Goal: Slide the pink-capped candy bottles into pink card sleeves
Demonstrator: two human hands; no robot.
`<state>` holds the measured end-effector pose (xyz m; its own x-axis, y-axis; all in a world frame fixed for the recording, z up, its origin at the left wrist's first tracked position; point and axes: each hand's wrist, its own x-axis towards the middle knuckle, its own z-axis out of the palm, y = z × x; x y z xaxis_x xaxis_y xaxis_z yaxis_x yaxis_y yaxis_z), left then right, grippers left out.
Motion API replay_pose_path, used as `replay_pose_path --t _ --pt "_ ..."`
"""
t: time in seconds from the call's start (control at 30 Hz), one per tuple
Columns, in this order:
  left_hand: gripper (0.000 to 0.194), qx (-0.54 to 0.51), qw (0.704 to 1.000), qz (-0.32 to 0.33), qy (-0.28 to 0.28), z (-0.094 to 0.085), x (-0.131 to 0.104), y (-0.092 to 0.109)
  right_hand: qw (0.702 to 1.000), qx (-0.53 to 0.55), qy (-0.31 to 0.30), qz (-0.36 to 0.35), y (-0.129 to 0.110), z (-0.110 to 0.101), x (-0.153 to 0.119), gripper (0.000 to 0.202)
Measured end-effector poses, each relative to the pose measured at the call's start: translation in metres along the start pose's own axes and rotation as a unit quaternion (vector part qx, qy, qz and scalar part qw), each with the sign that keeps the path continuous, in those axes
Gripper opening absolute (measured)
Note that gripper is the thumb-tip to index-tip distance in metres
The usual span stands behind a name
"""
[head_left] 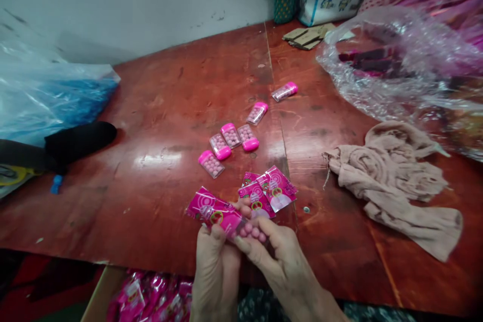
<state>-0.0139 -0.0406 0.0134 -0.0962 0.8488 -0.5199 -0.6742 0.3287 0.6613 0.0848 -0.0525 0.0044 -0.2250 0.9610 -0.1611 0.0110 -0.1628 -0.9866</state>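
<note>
Left hand (pixel 217 261): closed on the printed pink sleeve (pixel 217 215), thumb on top. Right hand (pixel 283 256): fingers and thumb grasping the clear container (pixel 253 231) of pink balls at the sleeve's open end. Both items are held together above the near edge of the red-brown table (pixel 169 100); how far the container sits inside the sleeve cannot be told.

Immediately beyond the hands, loose pink sleeves (pixel 277 188) overlap in a pile. Past these, six pink-capped containers (pixel 230 136) run in an uneven diagonal line, the farthest two apart from the rest. To the right, a crumpled beige cloth (pixel 400 176) and a clear plastic bag (pixel 350 88) take up table space; cardboard pieces (pixel 307 36) lie near the wall. To the left, a black object (pixel 81 141) lies beside a bag with blue contents (pixel 56 95). Below the near edge, an open box (pixel 94 294) holds shiny pink packets (pixel 154 297)
</note>
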Motion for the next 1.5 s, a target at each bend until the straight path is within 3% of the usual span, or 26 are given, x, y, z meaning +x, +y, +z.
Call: replay_pose_path --t 0.17,0.33,0.53,0.67,0.8,0.93,1.0,1.07,1.13,1.2,1.27,1.33,1.4,1.5 --pt "0.019 0.014 0.999 0.032 0.034 0.017 -0.011 -0.008 0.998 -0.009 0.051 -0.035 0.004 0.005 -0.002 0.021" --pt "0.021 -0.013 0.998 -0.054 0.040 0.013 -0.015 -0.011 0.981 -0.116 0.116 -0.104 0.009 0.007 -0.005 0.031" --pt "0.021 -0.049 0.997 -0.052 0.012 0.009 -0.007 -0.010 0.995 -0.071 0.063 -0.021 0.007 0.009 -0.001 0.024" --pt "0.024 0.019 0.999 -0.015 -0.033 0.017 -0.006 -0.016 0.993 -0.063 0.105 0.007 0.001 0.013 -0.006 0.029" --pt "0.027 0.087 0.996 0.031 0.003 0.024 -0.011 -0.022 0.981 -0.068 0.179 0.017 -0.002 0.016 -0.013 0.031" --pt "0.028 0.115 0.993 0.023 0.008 0.024 -0.011 -0.023 0.978 -0.054 0.200 0.034 0.008 0.018 -0.009 0.032" --pt "0.029 0.117 0.993 0.024 -0.007 0.022 -0.008 -0.021 0.982 -0.056 0.177 0.040 0.011 0.014 -0.004 0.035" --pt "0.027 0.127 0.990 0.055 0.004 0.020 -0.007 -0.019 0.981 -0.082 0.177 0.004 0.008 0.007 0.002 0.037" --pt "0.025 0.157 0.984 0.078 0.035 0.020 -0.007 -0.016 0.965 -0.127 0.221 -0.064 0.002 -0.004 0.005 0.034" --pt "0.023 0.197 0.978 0.058 0.042 0.020 -0.010 -0.015 0.954 -0.138 0.244 -0.107 -0.005 -0.014 0.008 0.032" --pt "0.024 0.219 0.976 0.010 -0.003 0.020 -0.012 -0.015 0.977 -0.068 0.189 -0.066 -0.008 -0.021 0.009 0.026" --pt "0.024 0.215 0.975 -0.021 -0.061 0.020 -0.012 -0.015 0.990 0.070 0.120 0.023 -0.007 -0.026 0.011 0.023" --pt "0.018 0.200 0.975 -0.031 -0.092 0.019 -0.011 -0.016 0.972 0.198 0.087 0.092 -0.004 -0.027 0.014 0.027" --pt "0.015 0.210 0.974 -0.033 -0.082 0.018 -0.010 -0.016 0.952 0.271 0.089 0.107 0.000 -0.027 0.018 0.027"
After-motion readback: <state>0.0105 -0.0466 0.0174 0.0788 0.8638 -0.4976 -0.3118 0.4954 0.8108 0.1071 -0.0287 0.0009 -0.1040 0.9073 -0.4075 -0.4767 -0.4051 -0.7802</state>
